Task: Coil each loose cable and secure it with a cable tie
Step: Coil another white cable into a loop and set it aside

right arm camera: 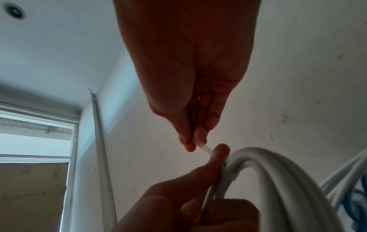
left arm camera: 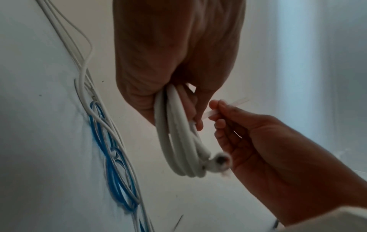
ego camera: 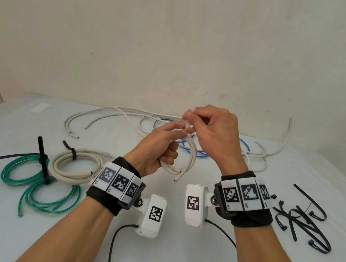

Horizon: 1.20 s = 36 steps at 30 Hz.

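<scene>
Two hands meet above the worktop in the head view. The left hand grips a white coil held off the surface, its fingers curled round the loops. The right hand pinches a pale tie just above the coil. To the left lie a green coil and a beige coil, each bound with a black tie. Loose white cables and a blue cable lie behind the hands. Spare black ties lie to the right.

Left wrist view: the left hand clasps the white coil, which hangs below the fingers with a cut end showing. The right hand pinches the translucent tie between thumb and fingertips, beside the coil. The blue cable and white cables lie on the worktop.

Right wrist view: the right hand pinches the tie at its fingertips. The tie runs to the top of the white coil, where the left hand grips the loops and a fingertip touches the tie.
</scene>
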Available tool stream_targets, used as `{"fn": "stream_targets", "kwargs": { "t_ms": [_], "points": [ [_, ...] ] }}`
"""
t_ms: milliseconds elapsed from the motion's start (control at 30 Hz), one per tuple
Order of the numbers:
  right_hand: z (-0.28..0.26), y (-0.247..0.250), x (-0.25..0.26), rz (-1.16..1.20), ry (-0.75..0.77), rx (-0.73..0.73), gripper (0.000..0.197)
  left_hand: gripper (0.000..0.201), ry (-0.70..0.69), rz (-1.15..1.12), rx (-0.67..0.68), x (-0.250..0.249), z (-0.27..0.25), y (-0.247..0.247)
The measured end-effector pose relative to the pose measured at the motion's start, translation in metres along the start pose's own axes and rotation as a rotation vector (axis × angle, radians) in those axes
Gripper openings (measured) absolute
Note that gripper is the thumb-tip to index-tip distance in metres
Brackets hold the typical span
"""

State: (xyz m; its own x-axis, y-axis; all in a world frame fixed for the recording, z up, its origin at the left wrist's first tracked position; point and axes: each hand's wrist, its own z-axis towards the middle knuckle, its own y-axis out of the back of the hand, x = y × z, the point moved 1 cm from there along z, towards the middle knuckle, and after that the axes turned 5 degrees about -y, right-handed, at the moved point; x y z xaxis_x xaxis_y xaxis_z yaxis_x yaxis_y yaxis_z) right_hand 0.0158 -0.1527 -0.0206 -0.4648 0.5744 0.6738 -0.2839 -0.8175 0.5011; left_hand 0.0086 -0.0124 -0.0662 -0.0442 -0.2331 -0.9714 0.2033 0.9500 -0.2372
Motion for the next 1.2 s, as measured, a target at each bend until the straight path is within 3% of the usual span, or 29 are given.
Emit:
{"fn": "stream_targets", "kwargs": {
  "t_ms": [167,233,333,433,533,633,700,867,967,1067,1200],
  "points": [
    [0.003,0.008,0.009,0.127,-0.023,-0.026,0.014,0.006,-0.044,-0.071,0.034,-0.018,-0.002,0.007],
    [0.002,0.008,0.016,0.155,-0.004,-0.015,0.010,0.008,-0.059,-0.103,0.048,-0.026,-0.006,0.014],
    [0.001,0.006,0.016,0.101,-0.044,0.088,0.016,0.013,-0.090,-0.124,0.028,-0.036,-0.008,0.021],
    [-0.002,0.003,0.008,-0.006,-0.216,0.297,0.030,0.021,-0.093,-0.199,-0.067,-0.040,-0.006,0.028],
    [-0.010,0.002,0.010,0.237,-0.413,0.522,0.019,0.020,-0.092,-0.298,-0.149,-0.037,-0.004,0.033],
    [-0.010,0.003,0.010,0.442,-0.488,0.489,0.022,0.020,-0.050,-0.406,-0.155,-0.031,-0.003,0.034],
    [-0.008,0.002,0.007,0.507,-0.514,0.434,0.025,0.007,-0.034,-0.403,-0.100,-0.029,-0.005,0.032],
    [-0.009,0.000,0.002,0.552,-0.578,0.279,0.026,0.013,-0.049,-0.158,-0.047,-0.027,-0.017,0.023],
    [-0.011,-0.003,0.003,0.578,-0.585,0.262,0.030,0.019,-0.111,0.093,-0.039,-0.036,-0.015,0.019],
    [-0.013,0.001,0.013,0.538,-0.587,0.400,0.026,0.019,-0.121,0.290,-0.114,-0.049,-0.014,0.027],
    [-0.016,0.015,0.021,0.324,-0.542,0.611,0.032,0.021,0.004,0.477,-0.141,-0.064,-0.022,0.063]
  ]
}}
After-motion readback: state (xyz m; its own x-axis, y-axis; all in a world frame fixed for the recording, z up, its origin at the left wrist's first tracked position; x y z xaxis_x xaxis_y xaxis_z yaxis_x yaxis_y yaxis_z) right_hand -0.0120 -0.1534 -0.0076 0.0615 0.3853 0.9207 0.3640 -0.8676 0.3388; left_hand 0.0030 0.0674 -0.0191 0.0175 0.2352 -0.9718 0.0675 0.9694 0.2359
